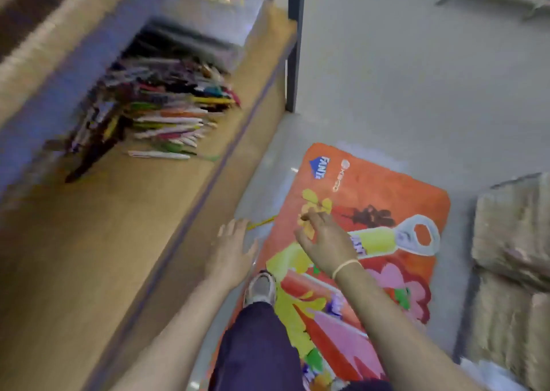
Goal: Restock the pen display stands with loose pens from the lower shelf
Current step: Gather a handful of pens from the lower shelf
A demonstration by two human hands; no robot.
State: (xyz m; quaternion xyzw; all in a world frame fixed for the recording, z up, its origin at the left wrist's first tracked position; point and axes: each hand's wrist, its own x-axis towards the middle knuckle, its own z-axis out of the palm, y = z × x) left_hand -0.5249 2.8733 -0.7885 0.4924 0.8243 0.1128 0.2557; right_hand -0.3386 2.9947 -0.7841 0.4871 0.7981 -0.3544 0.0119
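Knee (256, 340): dark trouser leg at bottom centre, shoe (261, 288) just past it on the floor by the mat.
Left hand (230, 252): fingers spread and straight, holding nothing, hovering beside the shelf's front edge.
Right hand (323, 239): fingers curled, tips pinched together over the mat; whether they hold anything cannot be told. Pale band on that wrist.
Yellow pen (262, 222): thin stick on the floor between the two hands, just beyond the left fingertips; likely a stray pen, blur makes it unsure.
Loose pens (160, 113): mixed-colour heap on the lower shelf (98, 256), well apart from both hands, up and to the left.
Step in hand: judged as gathering pens, starting with the stray one, then the heap.
Doing it well: pinch the stray pen mid-barrel; at the heap, take a small parallel bundle with tips aligned so none spill off the shelf edge.
Mat (387, 188): orange printed mat under the right hand, on grey floor.
Hidden: display stands not in view; heap's back end lost in shadow under the upper board.
Blur: heavy motion smear over shelf and heap, single pens uncountable.
Cut off: brown bundles at right edge unidentifiable.
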